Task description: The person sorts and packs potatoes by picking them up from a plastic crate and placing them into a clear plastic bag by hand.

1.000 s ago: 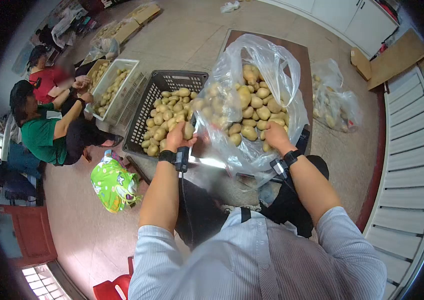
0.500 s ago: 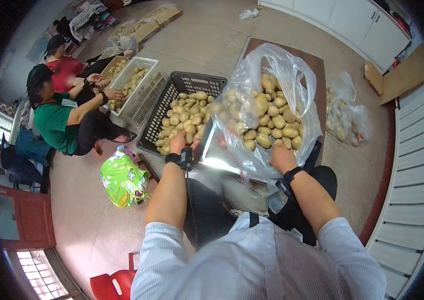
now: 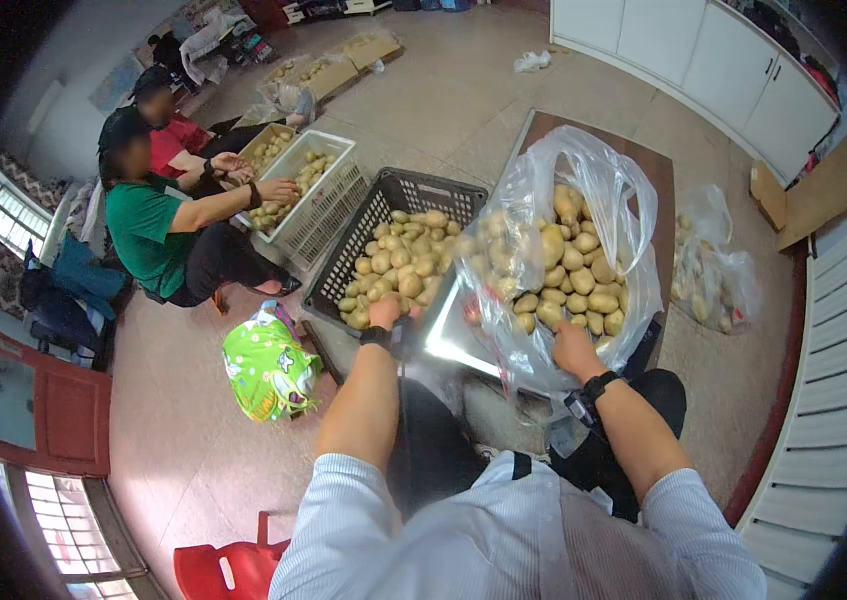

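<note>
My left hand (image 3: pixel 384 311) is at the near edge of the black plastic crate (image 3: pixel 320 290), against the potatoes (image 3: pixel 406 252) heaped inside it. Its fingertips are too blurred and covered to show how they are set. Inside the mouth of a clear plastic bag (image 3: pixel 634 205) full of potatoes, my right hand (image 3: pixel 573 348) has its fingers closed around a potato (image 3: pixel 550 315). The bag rests partly on a shiny metal tray (image 3: pixel 454 338) and partly on a brown board (image 3: pixel 649 165). Dark bands with small devices circle both wrists.
Two co-workers sit at left; the one in a green shirt (image 3: pixel 149 225) reaches into a white crate (image 3: pixel 329 205) of potatoes. Another potato bag (image 3: pixel 714 275) lies at right. A green patterned cloth (image 3: pixel 269 362) covers something low, and a red chair (image 3: pixel 229 572) is behind me.
The whole view has shifted, so the crates and bag appear lower and farther right. Both hands stay at the same places, left at the crate and right in the bag.
</note>
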`<state>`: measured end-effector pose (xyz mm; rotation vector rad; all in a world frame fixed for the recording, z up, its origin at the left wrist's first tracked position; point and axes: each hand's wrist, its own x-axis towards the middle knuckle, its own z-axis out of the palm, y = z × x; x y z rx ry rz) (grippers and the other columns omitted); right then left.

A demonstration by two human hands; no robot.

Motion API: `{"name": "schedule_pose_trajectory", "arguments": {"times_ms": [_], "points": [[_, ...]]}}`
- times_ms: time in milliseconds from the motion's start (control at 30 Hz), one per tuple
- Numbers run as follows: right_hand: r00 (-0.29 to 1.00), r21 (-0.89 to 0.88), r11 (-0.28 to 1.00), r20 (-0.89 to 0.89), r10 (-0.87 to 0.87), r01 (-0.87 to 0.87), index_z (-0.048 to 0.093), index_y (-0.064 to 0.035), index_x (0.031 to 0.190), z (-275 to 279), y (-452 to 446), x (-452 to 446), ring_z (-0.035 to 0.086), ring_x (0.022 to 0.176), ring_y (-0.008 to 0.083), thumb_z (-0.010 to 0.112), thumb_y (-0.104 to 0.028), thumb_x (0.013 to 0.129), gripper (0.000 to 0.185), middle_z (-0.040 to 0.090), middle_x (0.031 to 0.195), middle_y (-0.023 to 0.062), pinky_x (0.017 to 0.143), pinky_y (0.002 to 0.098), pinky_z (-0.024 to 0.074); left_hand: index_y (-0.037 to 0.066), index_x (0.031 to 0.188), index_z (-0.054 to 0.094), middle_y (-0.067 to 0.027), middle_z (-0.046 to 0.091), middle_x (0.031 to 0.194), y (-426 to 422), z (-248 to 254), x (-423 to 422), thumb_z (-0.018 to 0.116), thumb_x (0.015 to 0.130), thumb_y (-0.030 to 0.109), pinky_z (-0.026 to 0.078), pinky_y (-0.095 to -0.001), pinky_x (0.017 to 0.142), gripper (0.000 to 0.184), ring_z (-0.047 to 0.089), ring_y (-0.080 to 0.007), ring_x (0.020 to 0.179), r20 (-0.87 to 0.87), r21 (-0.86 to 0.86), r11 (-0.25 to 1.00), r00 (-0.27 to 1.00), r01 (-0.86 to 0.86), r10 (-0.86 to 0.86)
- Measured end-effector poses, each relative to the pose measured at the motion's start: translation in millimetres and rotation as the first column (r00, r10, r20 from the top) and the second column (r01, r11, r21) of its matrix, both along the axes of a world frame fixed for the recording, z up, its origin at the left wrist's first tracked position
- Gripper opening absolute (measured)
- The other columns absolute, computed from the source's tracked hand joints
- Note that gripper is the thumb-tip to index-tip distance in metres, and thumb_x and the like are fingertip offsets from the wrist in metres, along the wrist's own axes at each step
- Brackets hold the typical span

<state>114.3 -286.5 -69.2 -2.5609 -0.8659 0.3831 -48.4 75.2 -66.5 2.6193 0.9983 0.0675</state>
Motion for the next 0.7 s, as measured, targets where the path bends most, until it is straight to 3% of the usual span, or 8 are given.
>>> {"name": "schedule_pose_trajectory", "arguments": {"times_ms": [233,333,367,433,467,567,633,700], "points": [[0.991,0.309,0.947,-0.125,-0.047,0.085,0.058,-0.0032,0.107,6.7,1.1,5.9,0.061,0.089,0.0357,0.065,-0.014,0.070,0.040,0.064,0.093,0.0174,0.080,0.0386,0.0477,0.007,0.081,0.063,-0.0185,0.064,0.080,24.2,-41.1,-4.3,0.070,0.071,0.050,0.050,-0.0449,0.066,0.045,0.063,-0.0376,0.075,0.087,0.001,0.999,0.995,-0.044,0.043],[0.981,0.352,0.929,-0.190,-0.046,0.112,0.054,-0.0008,0.115,-14.3,1.8,18.0,0.063,0.074,0.0226,0.062,-0.007,0.075,0.042,0.064,0.088,0.0118,0.064,0.0317,0.0513,0.006,0.096,0.068,-0.0143,0.067,0.093,-6.0,30.2,4.1,0.054,0.083,0.030,0.050,-0.0392,0.075,0.031,0.064,-0.0286,0.087,-0.284,0.004,1.000,0.959,0.018,-0.016],[0.982,0.362,0.926,-0.184,-0.040,0.106,0.054,-0.0008,0.115,-2.4,6.8,16.6,0.063,0.074,0.0226,0.062,-0.007,0.075,0.042,0.064,0.088,0.0118,0.064,0.0317,0.0513,0.006,0.096,0.068,-0.0143,0.067,0.093,0.7,11.7,6.8,0.054,0.083,0.030,0.050,-0.0392,0.075,0.031,0.064,-0.0286,0.087,-0.278,0.014,1.000,0.961,0.014,-0.009],[0.653,0.368,0.795,-0.756,-0.045,0.481,0.049,-0.0018,0.121,35.8,12.3,2.9,0.061,0.062,0.0163,0.058,-0.003,0.079,0.043,0.062,0.085,0.0102,0.053,0.0258,0.0498,0.007,0.087,0.069,-0.0129,0.067,0.093,18.9,-49.3,7.6,0.062,0.078,0.031,0.050,-0.0388,0.072,0.027,0.065,-0.0283,0.083,0.049,-0.016,1.000,0.999,-0.005,0.006],[0.609,0.353,0.786,-0.792,-0.038,0.509,0.045,-0.0027,0.126,38.0,14.4,2.7,0.059,0.057,0.0142,0.055,-0.005,0.084,0.043,0.062,0.084,0.0094,0.049,0.0237,0.0489,0.007,0.085,0.068,-0.0121,0.067,0.090,-25.5,62.6,8.4,0.068,0.073,0.032,0.050,-0.0388,0.070,0.028,0.064,-0.0280,0.080,-0.117,0.009,0.988,0.981,0.156,-0.154],[0.566,0.352,0.786,-0.824,0.004,0.508,0.047,-0.0026,0.123,55.4,21.6,-4.6,0.058,0.054,0.0140,0.053,-0.013,0.090,0.036,0.061,0.084,0.0092,0.048,0.0244,0.0483,0.008,0.086,0.065,-0.0112,0.067,0.088,-17.4,38.3,20.8,0.069,0.073,0.029,0.050,-0.0394,0.067,0.025,0.064,-0.0288,0.079,-0.099,0.221,0.865,0.892,0.451,-0.440],[0.560,0.376,0.799,-0.826,0.061,0.469,0.051,-0.0030,0.110,61.6,27.3,-8.1,0.054,0.051,0.0128,0.047,-0.023,0.094,0.026,0.060,0.081,0.0073,0.044,0.0239,0.0451,0.008,0.091,0.061,-0.0103,0.066,0.084,-14.5,10.6,34.2,0.067,0.076,0.026,0.051,-0.0389,0.063,0.025,0.064,-0.0257,0.074,0.182,-0.038,0.896,0.885,0.441,-0.428],[0.611,0.425,0.830,-0.780,0.133,0.362,0.051,-0.0051,0.093,68.8,35.2,-10.8,0.051,0.048,0.0115,0.044,-0.028,0.095,0.024,0.056,0.074,0.0042,0.041,0.0241,0.0417,0.009,0.095,0.059,-0.0085,0.065,0.087,-27.5,9.9,51.1,0.064,0.082,0.025,0.051,-0.0353,0.057,0.022,0.063,-0.0217,0.069,0.056,0.223,0.759,0.769,0.612,-0.637]]}}
